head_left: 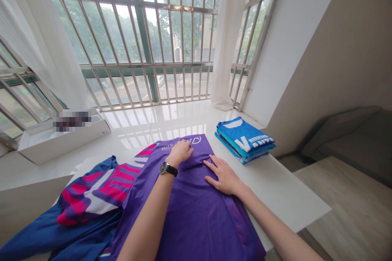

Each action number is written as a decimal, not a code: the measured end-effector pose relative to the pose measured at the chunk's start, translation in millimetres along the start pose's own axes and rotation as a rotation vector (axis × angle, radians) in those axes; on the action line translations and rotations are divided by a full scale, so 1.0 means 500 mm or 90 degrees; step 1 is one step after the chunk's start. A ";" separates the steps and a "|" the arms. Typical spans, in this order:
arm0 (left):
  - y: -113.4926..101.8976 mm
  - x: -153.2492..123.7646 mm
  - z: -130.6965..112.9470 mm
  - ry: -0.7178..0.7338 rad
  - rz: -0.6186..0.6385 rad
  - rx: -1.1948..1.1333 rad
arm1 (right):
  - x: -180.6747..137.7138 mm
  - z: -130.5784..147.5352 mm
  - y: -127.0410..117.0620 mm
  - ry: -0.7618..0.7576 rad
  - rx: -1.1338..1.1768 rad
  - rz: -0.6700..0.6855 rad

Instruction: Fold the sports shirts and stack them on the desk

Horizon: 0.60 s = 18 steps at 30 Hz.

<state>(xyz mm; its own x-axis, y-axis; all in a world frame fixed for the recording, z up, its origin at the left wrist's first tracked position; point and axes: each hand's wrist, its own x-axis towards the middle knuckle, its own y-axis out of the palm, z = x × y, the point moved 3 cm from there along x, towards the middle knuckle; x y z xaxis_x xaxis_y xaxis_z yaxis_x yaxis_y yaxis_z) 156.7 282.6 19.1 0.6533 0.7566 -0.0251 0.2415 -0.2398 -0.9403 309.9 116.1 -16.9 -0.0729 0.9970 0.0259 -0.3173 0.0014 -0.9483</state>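
A purple shirt (196, 212) with white lettering lies spread on the white table (281, 191) in front of me. My left hand (181, 151), with a black watch on the wrist, rests on the shirt near its far end, fingers curled onto the fabric. My right hand (223, 174) lies flat on the shirt just to the right, fingers stretched out and apart. A small crease in the cloth runs between the two hands.
A blue, pink and white garment (88, 200) lies crumpled at the left of the table. A stack of folded blue shirts (243, 138) sits at the far right. A white box (61, 136) stands on the glossy sill under the barred window. Curtains hang at both sides.
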 end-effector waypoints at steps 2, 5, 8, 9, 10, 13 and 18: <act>0.026 0.004 -0.017 -0.003 -0.041 0.007 | 0.000 0.001 -0.001 0.002 -0.005 0.001; 0.070 0.008 -0.016 -0.002 -0.055 0.034 | 0.000 0.002 -0.003 0.003 -0.003 0.007; 0.098 0.013 0.003 0.006 -0.055 0.063 | -0.001 0.001 -0.003 0.000 0.000 0.014; 0.102 0.015 0.008 0.007 -0.052 0.066 | -0.001 0.001 -0.003 -0.002 0.001 0.016; 0.104 0.017 0.012 0.007 -0.050 0.067 | -0.002 0.000 -0.002 -0.005 0.002 0.016; 0.096 0.021 0.002 0.014 -0.071 0.068 | -0.003 -0.005 0.002 -0.009 0.014 0.004; 0.095 0.017 -0.072 0.094 -0.099 0.056 | 0.004 -0.026 0.015 -0.013 0.070 -0.107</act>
<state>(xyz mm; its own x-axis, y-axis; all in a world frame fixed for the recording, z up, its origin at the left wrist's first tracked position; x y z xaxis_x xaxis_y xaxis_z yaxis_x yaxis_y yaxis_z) 199.5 255.5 -13.7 0.7125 0.6816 0.1668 0.2882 -0.0675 -0.9552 319.9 119.0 -28.2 -0.0283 0.9817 0.1885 -0.4281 0.1585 -0.8897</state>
